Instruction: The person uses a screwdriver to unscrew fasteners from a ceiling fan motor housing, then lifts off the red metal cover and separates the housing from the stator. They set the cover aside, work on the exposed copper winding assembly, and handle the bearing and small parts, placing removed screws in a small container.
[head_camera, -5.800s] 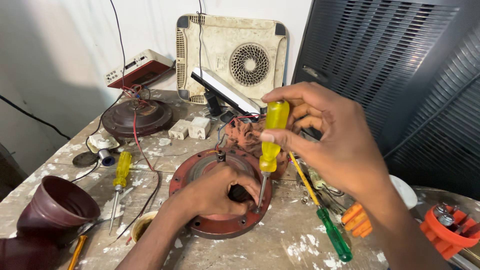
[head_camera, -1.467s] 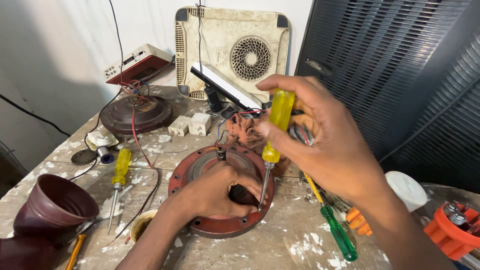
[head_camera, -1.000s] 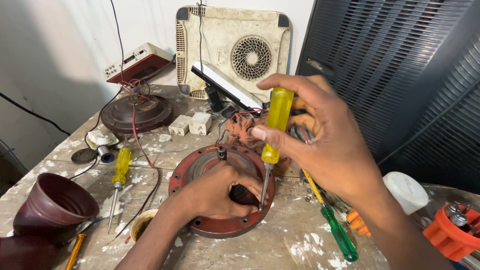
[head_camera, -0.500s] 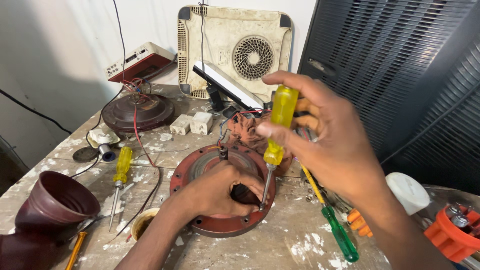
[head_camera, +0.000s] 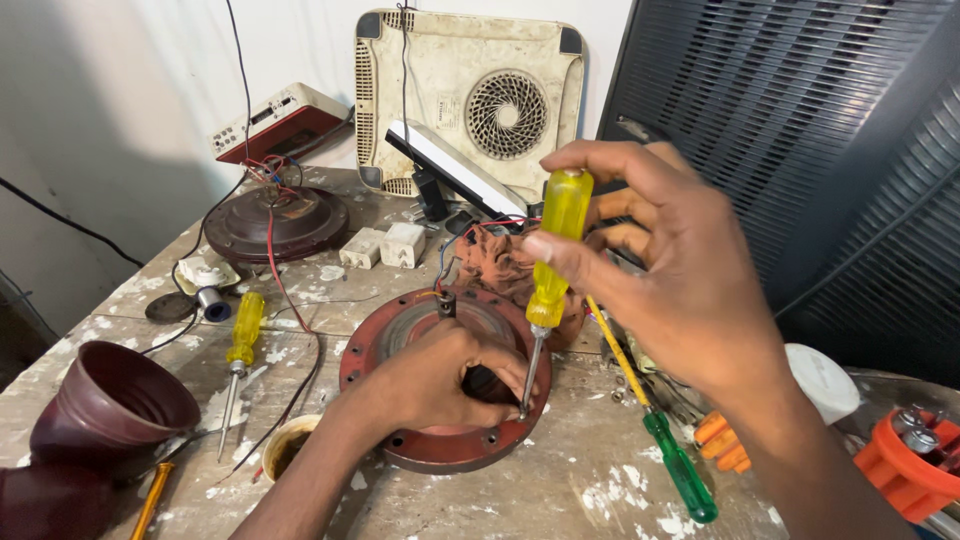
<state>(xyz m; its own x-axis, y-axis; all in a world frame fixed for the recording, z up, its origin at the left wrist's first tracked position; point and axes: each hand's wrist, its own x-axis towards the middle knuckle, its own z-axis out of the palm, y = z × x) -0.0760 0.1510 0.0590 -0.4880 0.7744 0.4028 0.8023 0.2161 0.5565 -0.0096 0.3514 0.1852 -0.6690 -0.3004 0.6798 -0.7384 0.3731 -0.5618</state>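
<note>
A round red-brown metal housing (head_camera: 430, 445) lies flat on the worn workbench. My left hand (head_camera: 435, 378) rests on its middle, fingers curled over the dark centre part. My right hand (head_camera: 670, 270) grips a yellow-handled screwdriver (head_camera: 552, 262) held nearly upright, its tip down at the housing's right side, right beside my left fingers. Behind the housing sits a reddish coil (head_camera: 505, 265) with red and blue wires.
A green-handled screwdriver (head_camera: 668, 452) lies right of the housing, a yellow one (head_camera: 240, 345) to its left. A maroon cone-shaped cover (head_camera: 105, 405) sits front left, a dark round motor cover (head_camera: 275, 222) and a cream vented panel (head_camera: 470, 95) at the back, an orange tub (head_camera: 900, 465) far right.
The screwdriver has stayed upright on the housing with my right hand shifting slightly on its handle. My left hand has not moved.
</note>
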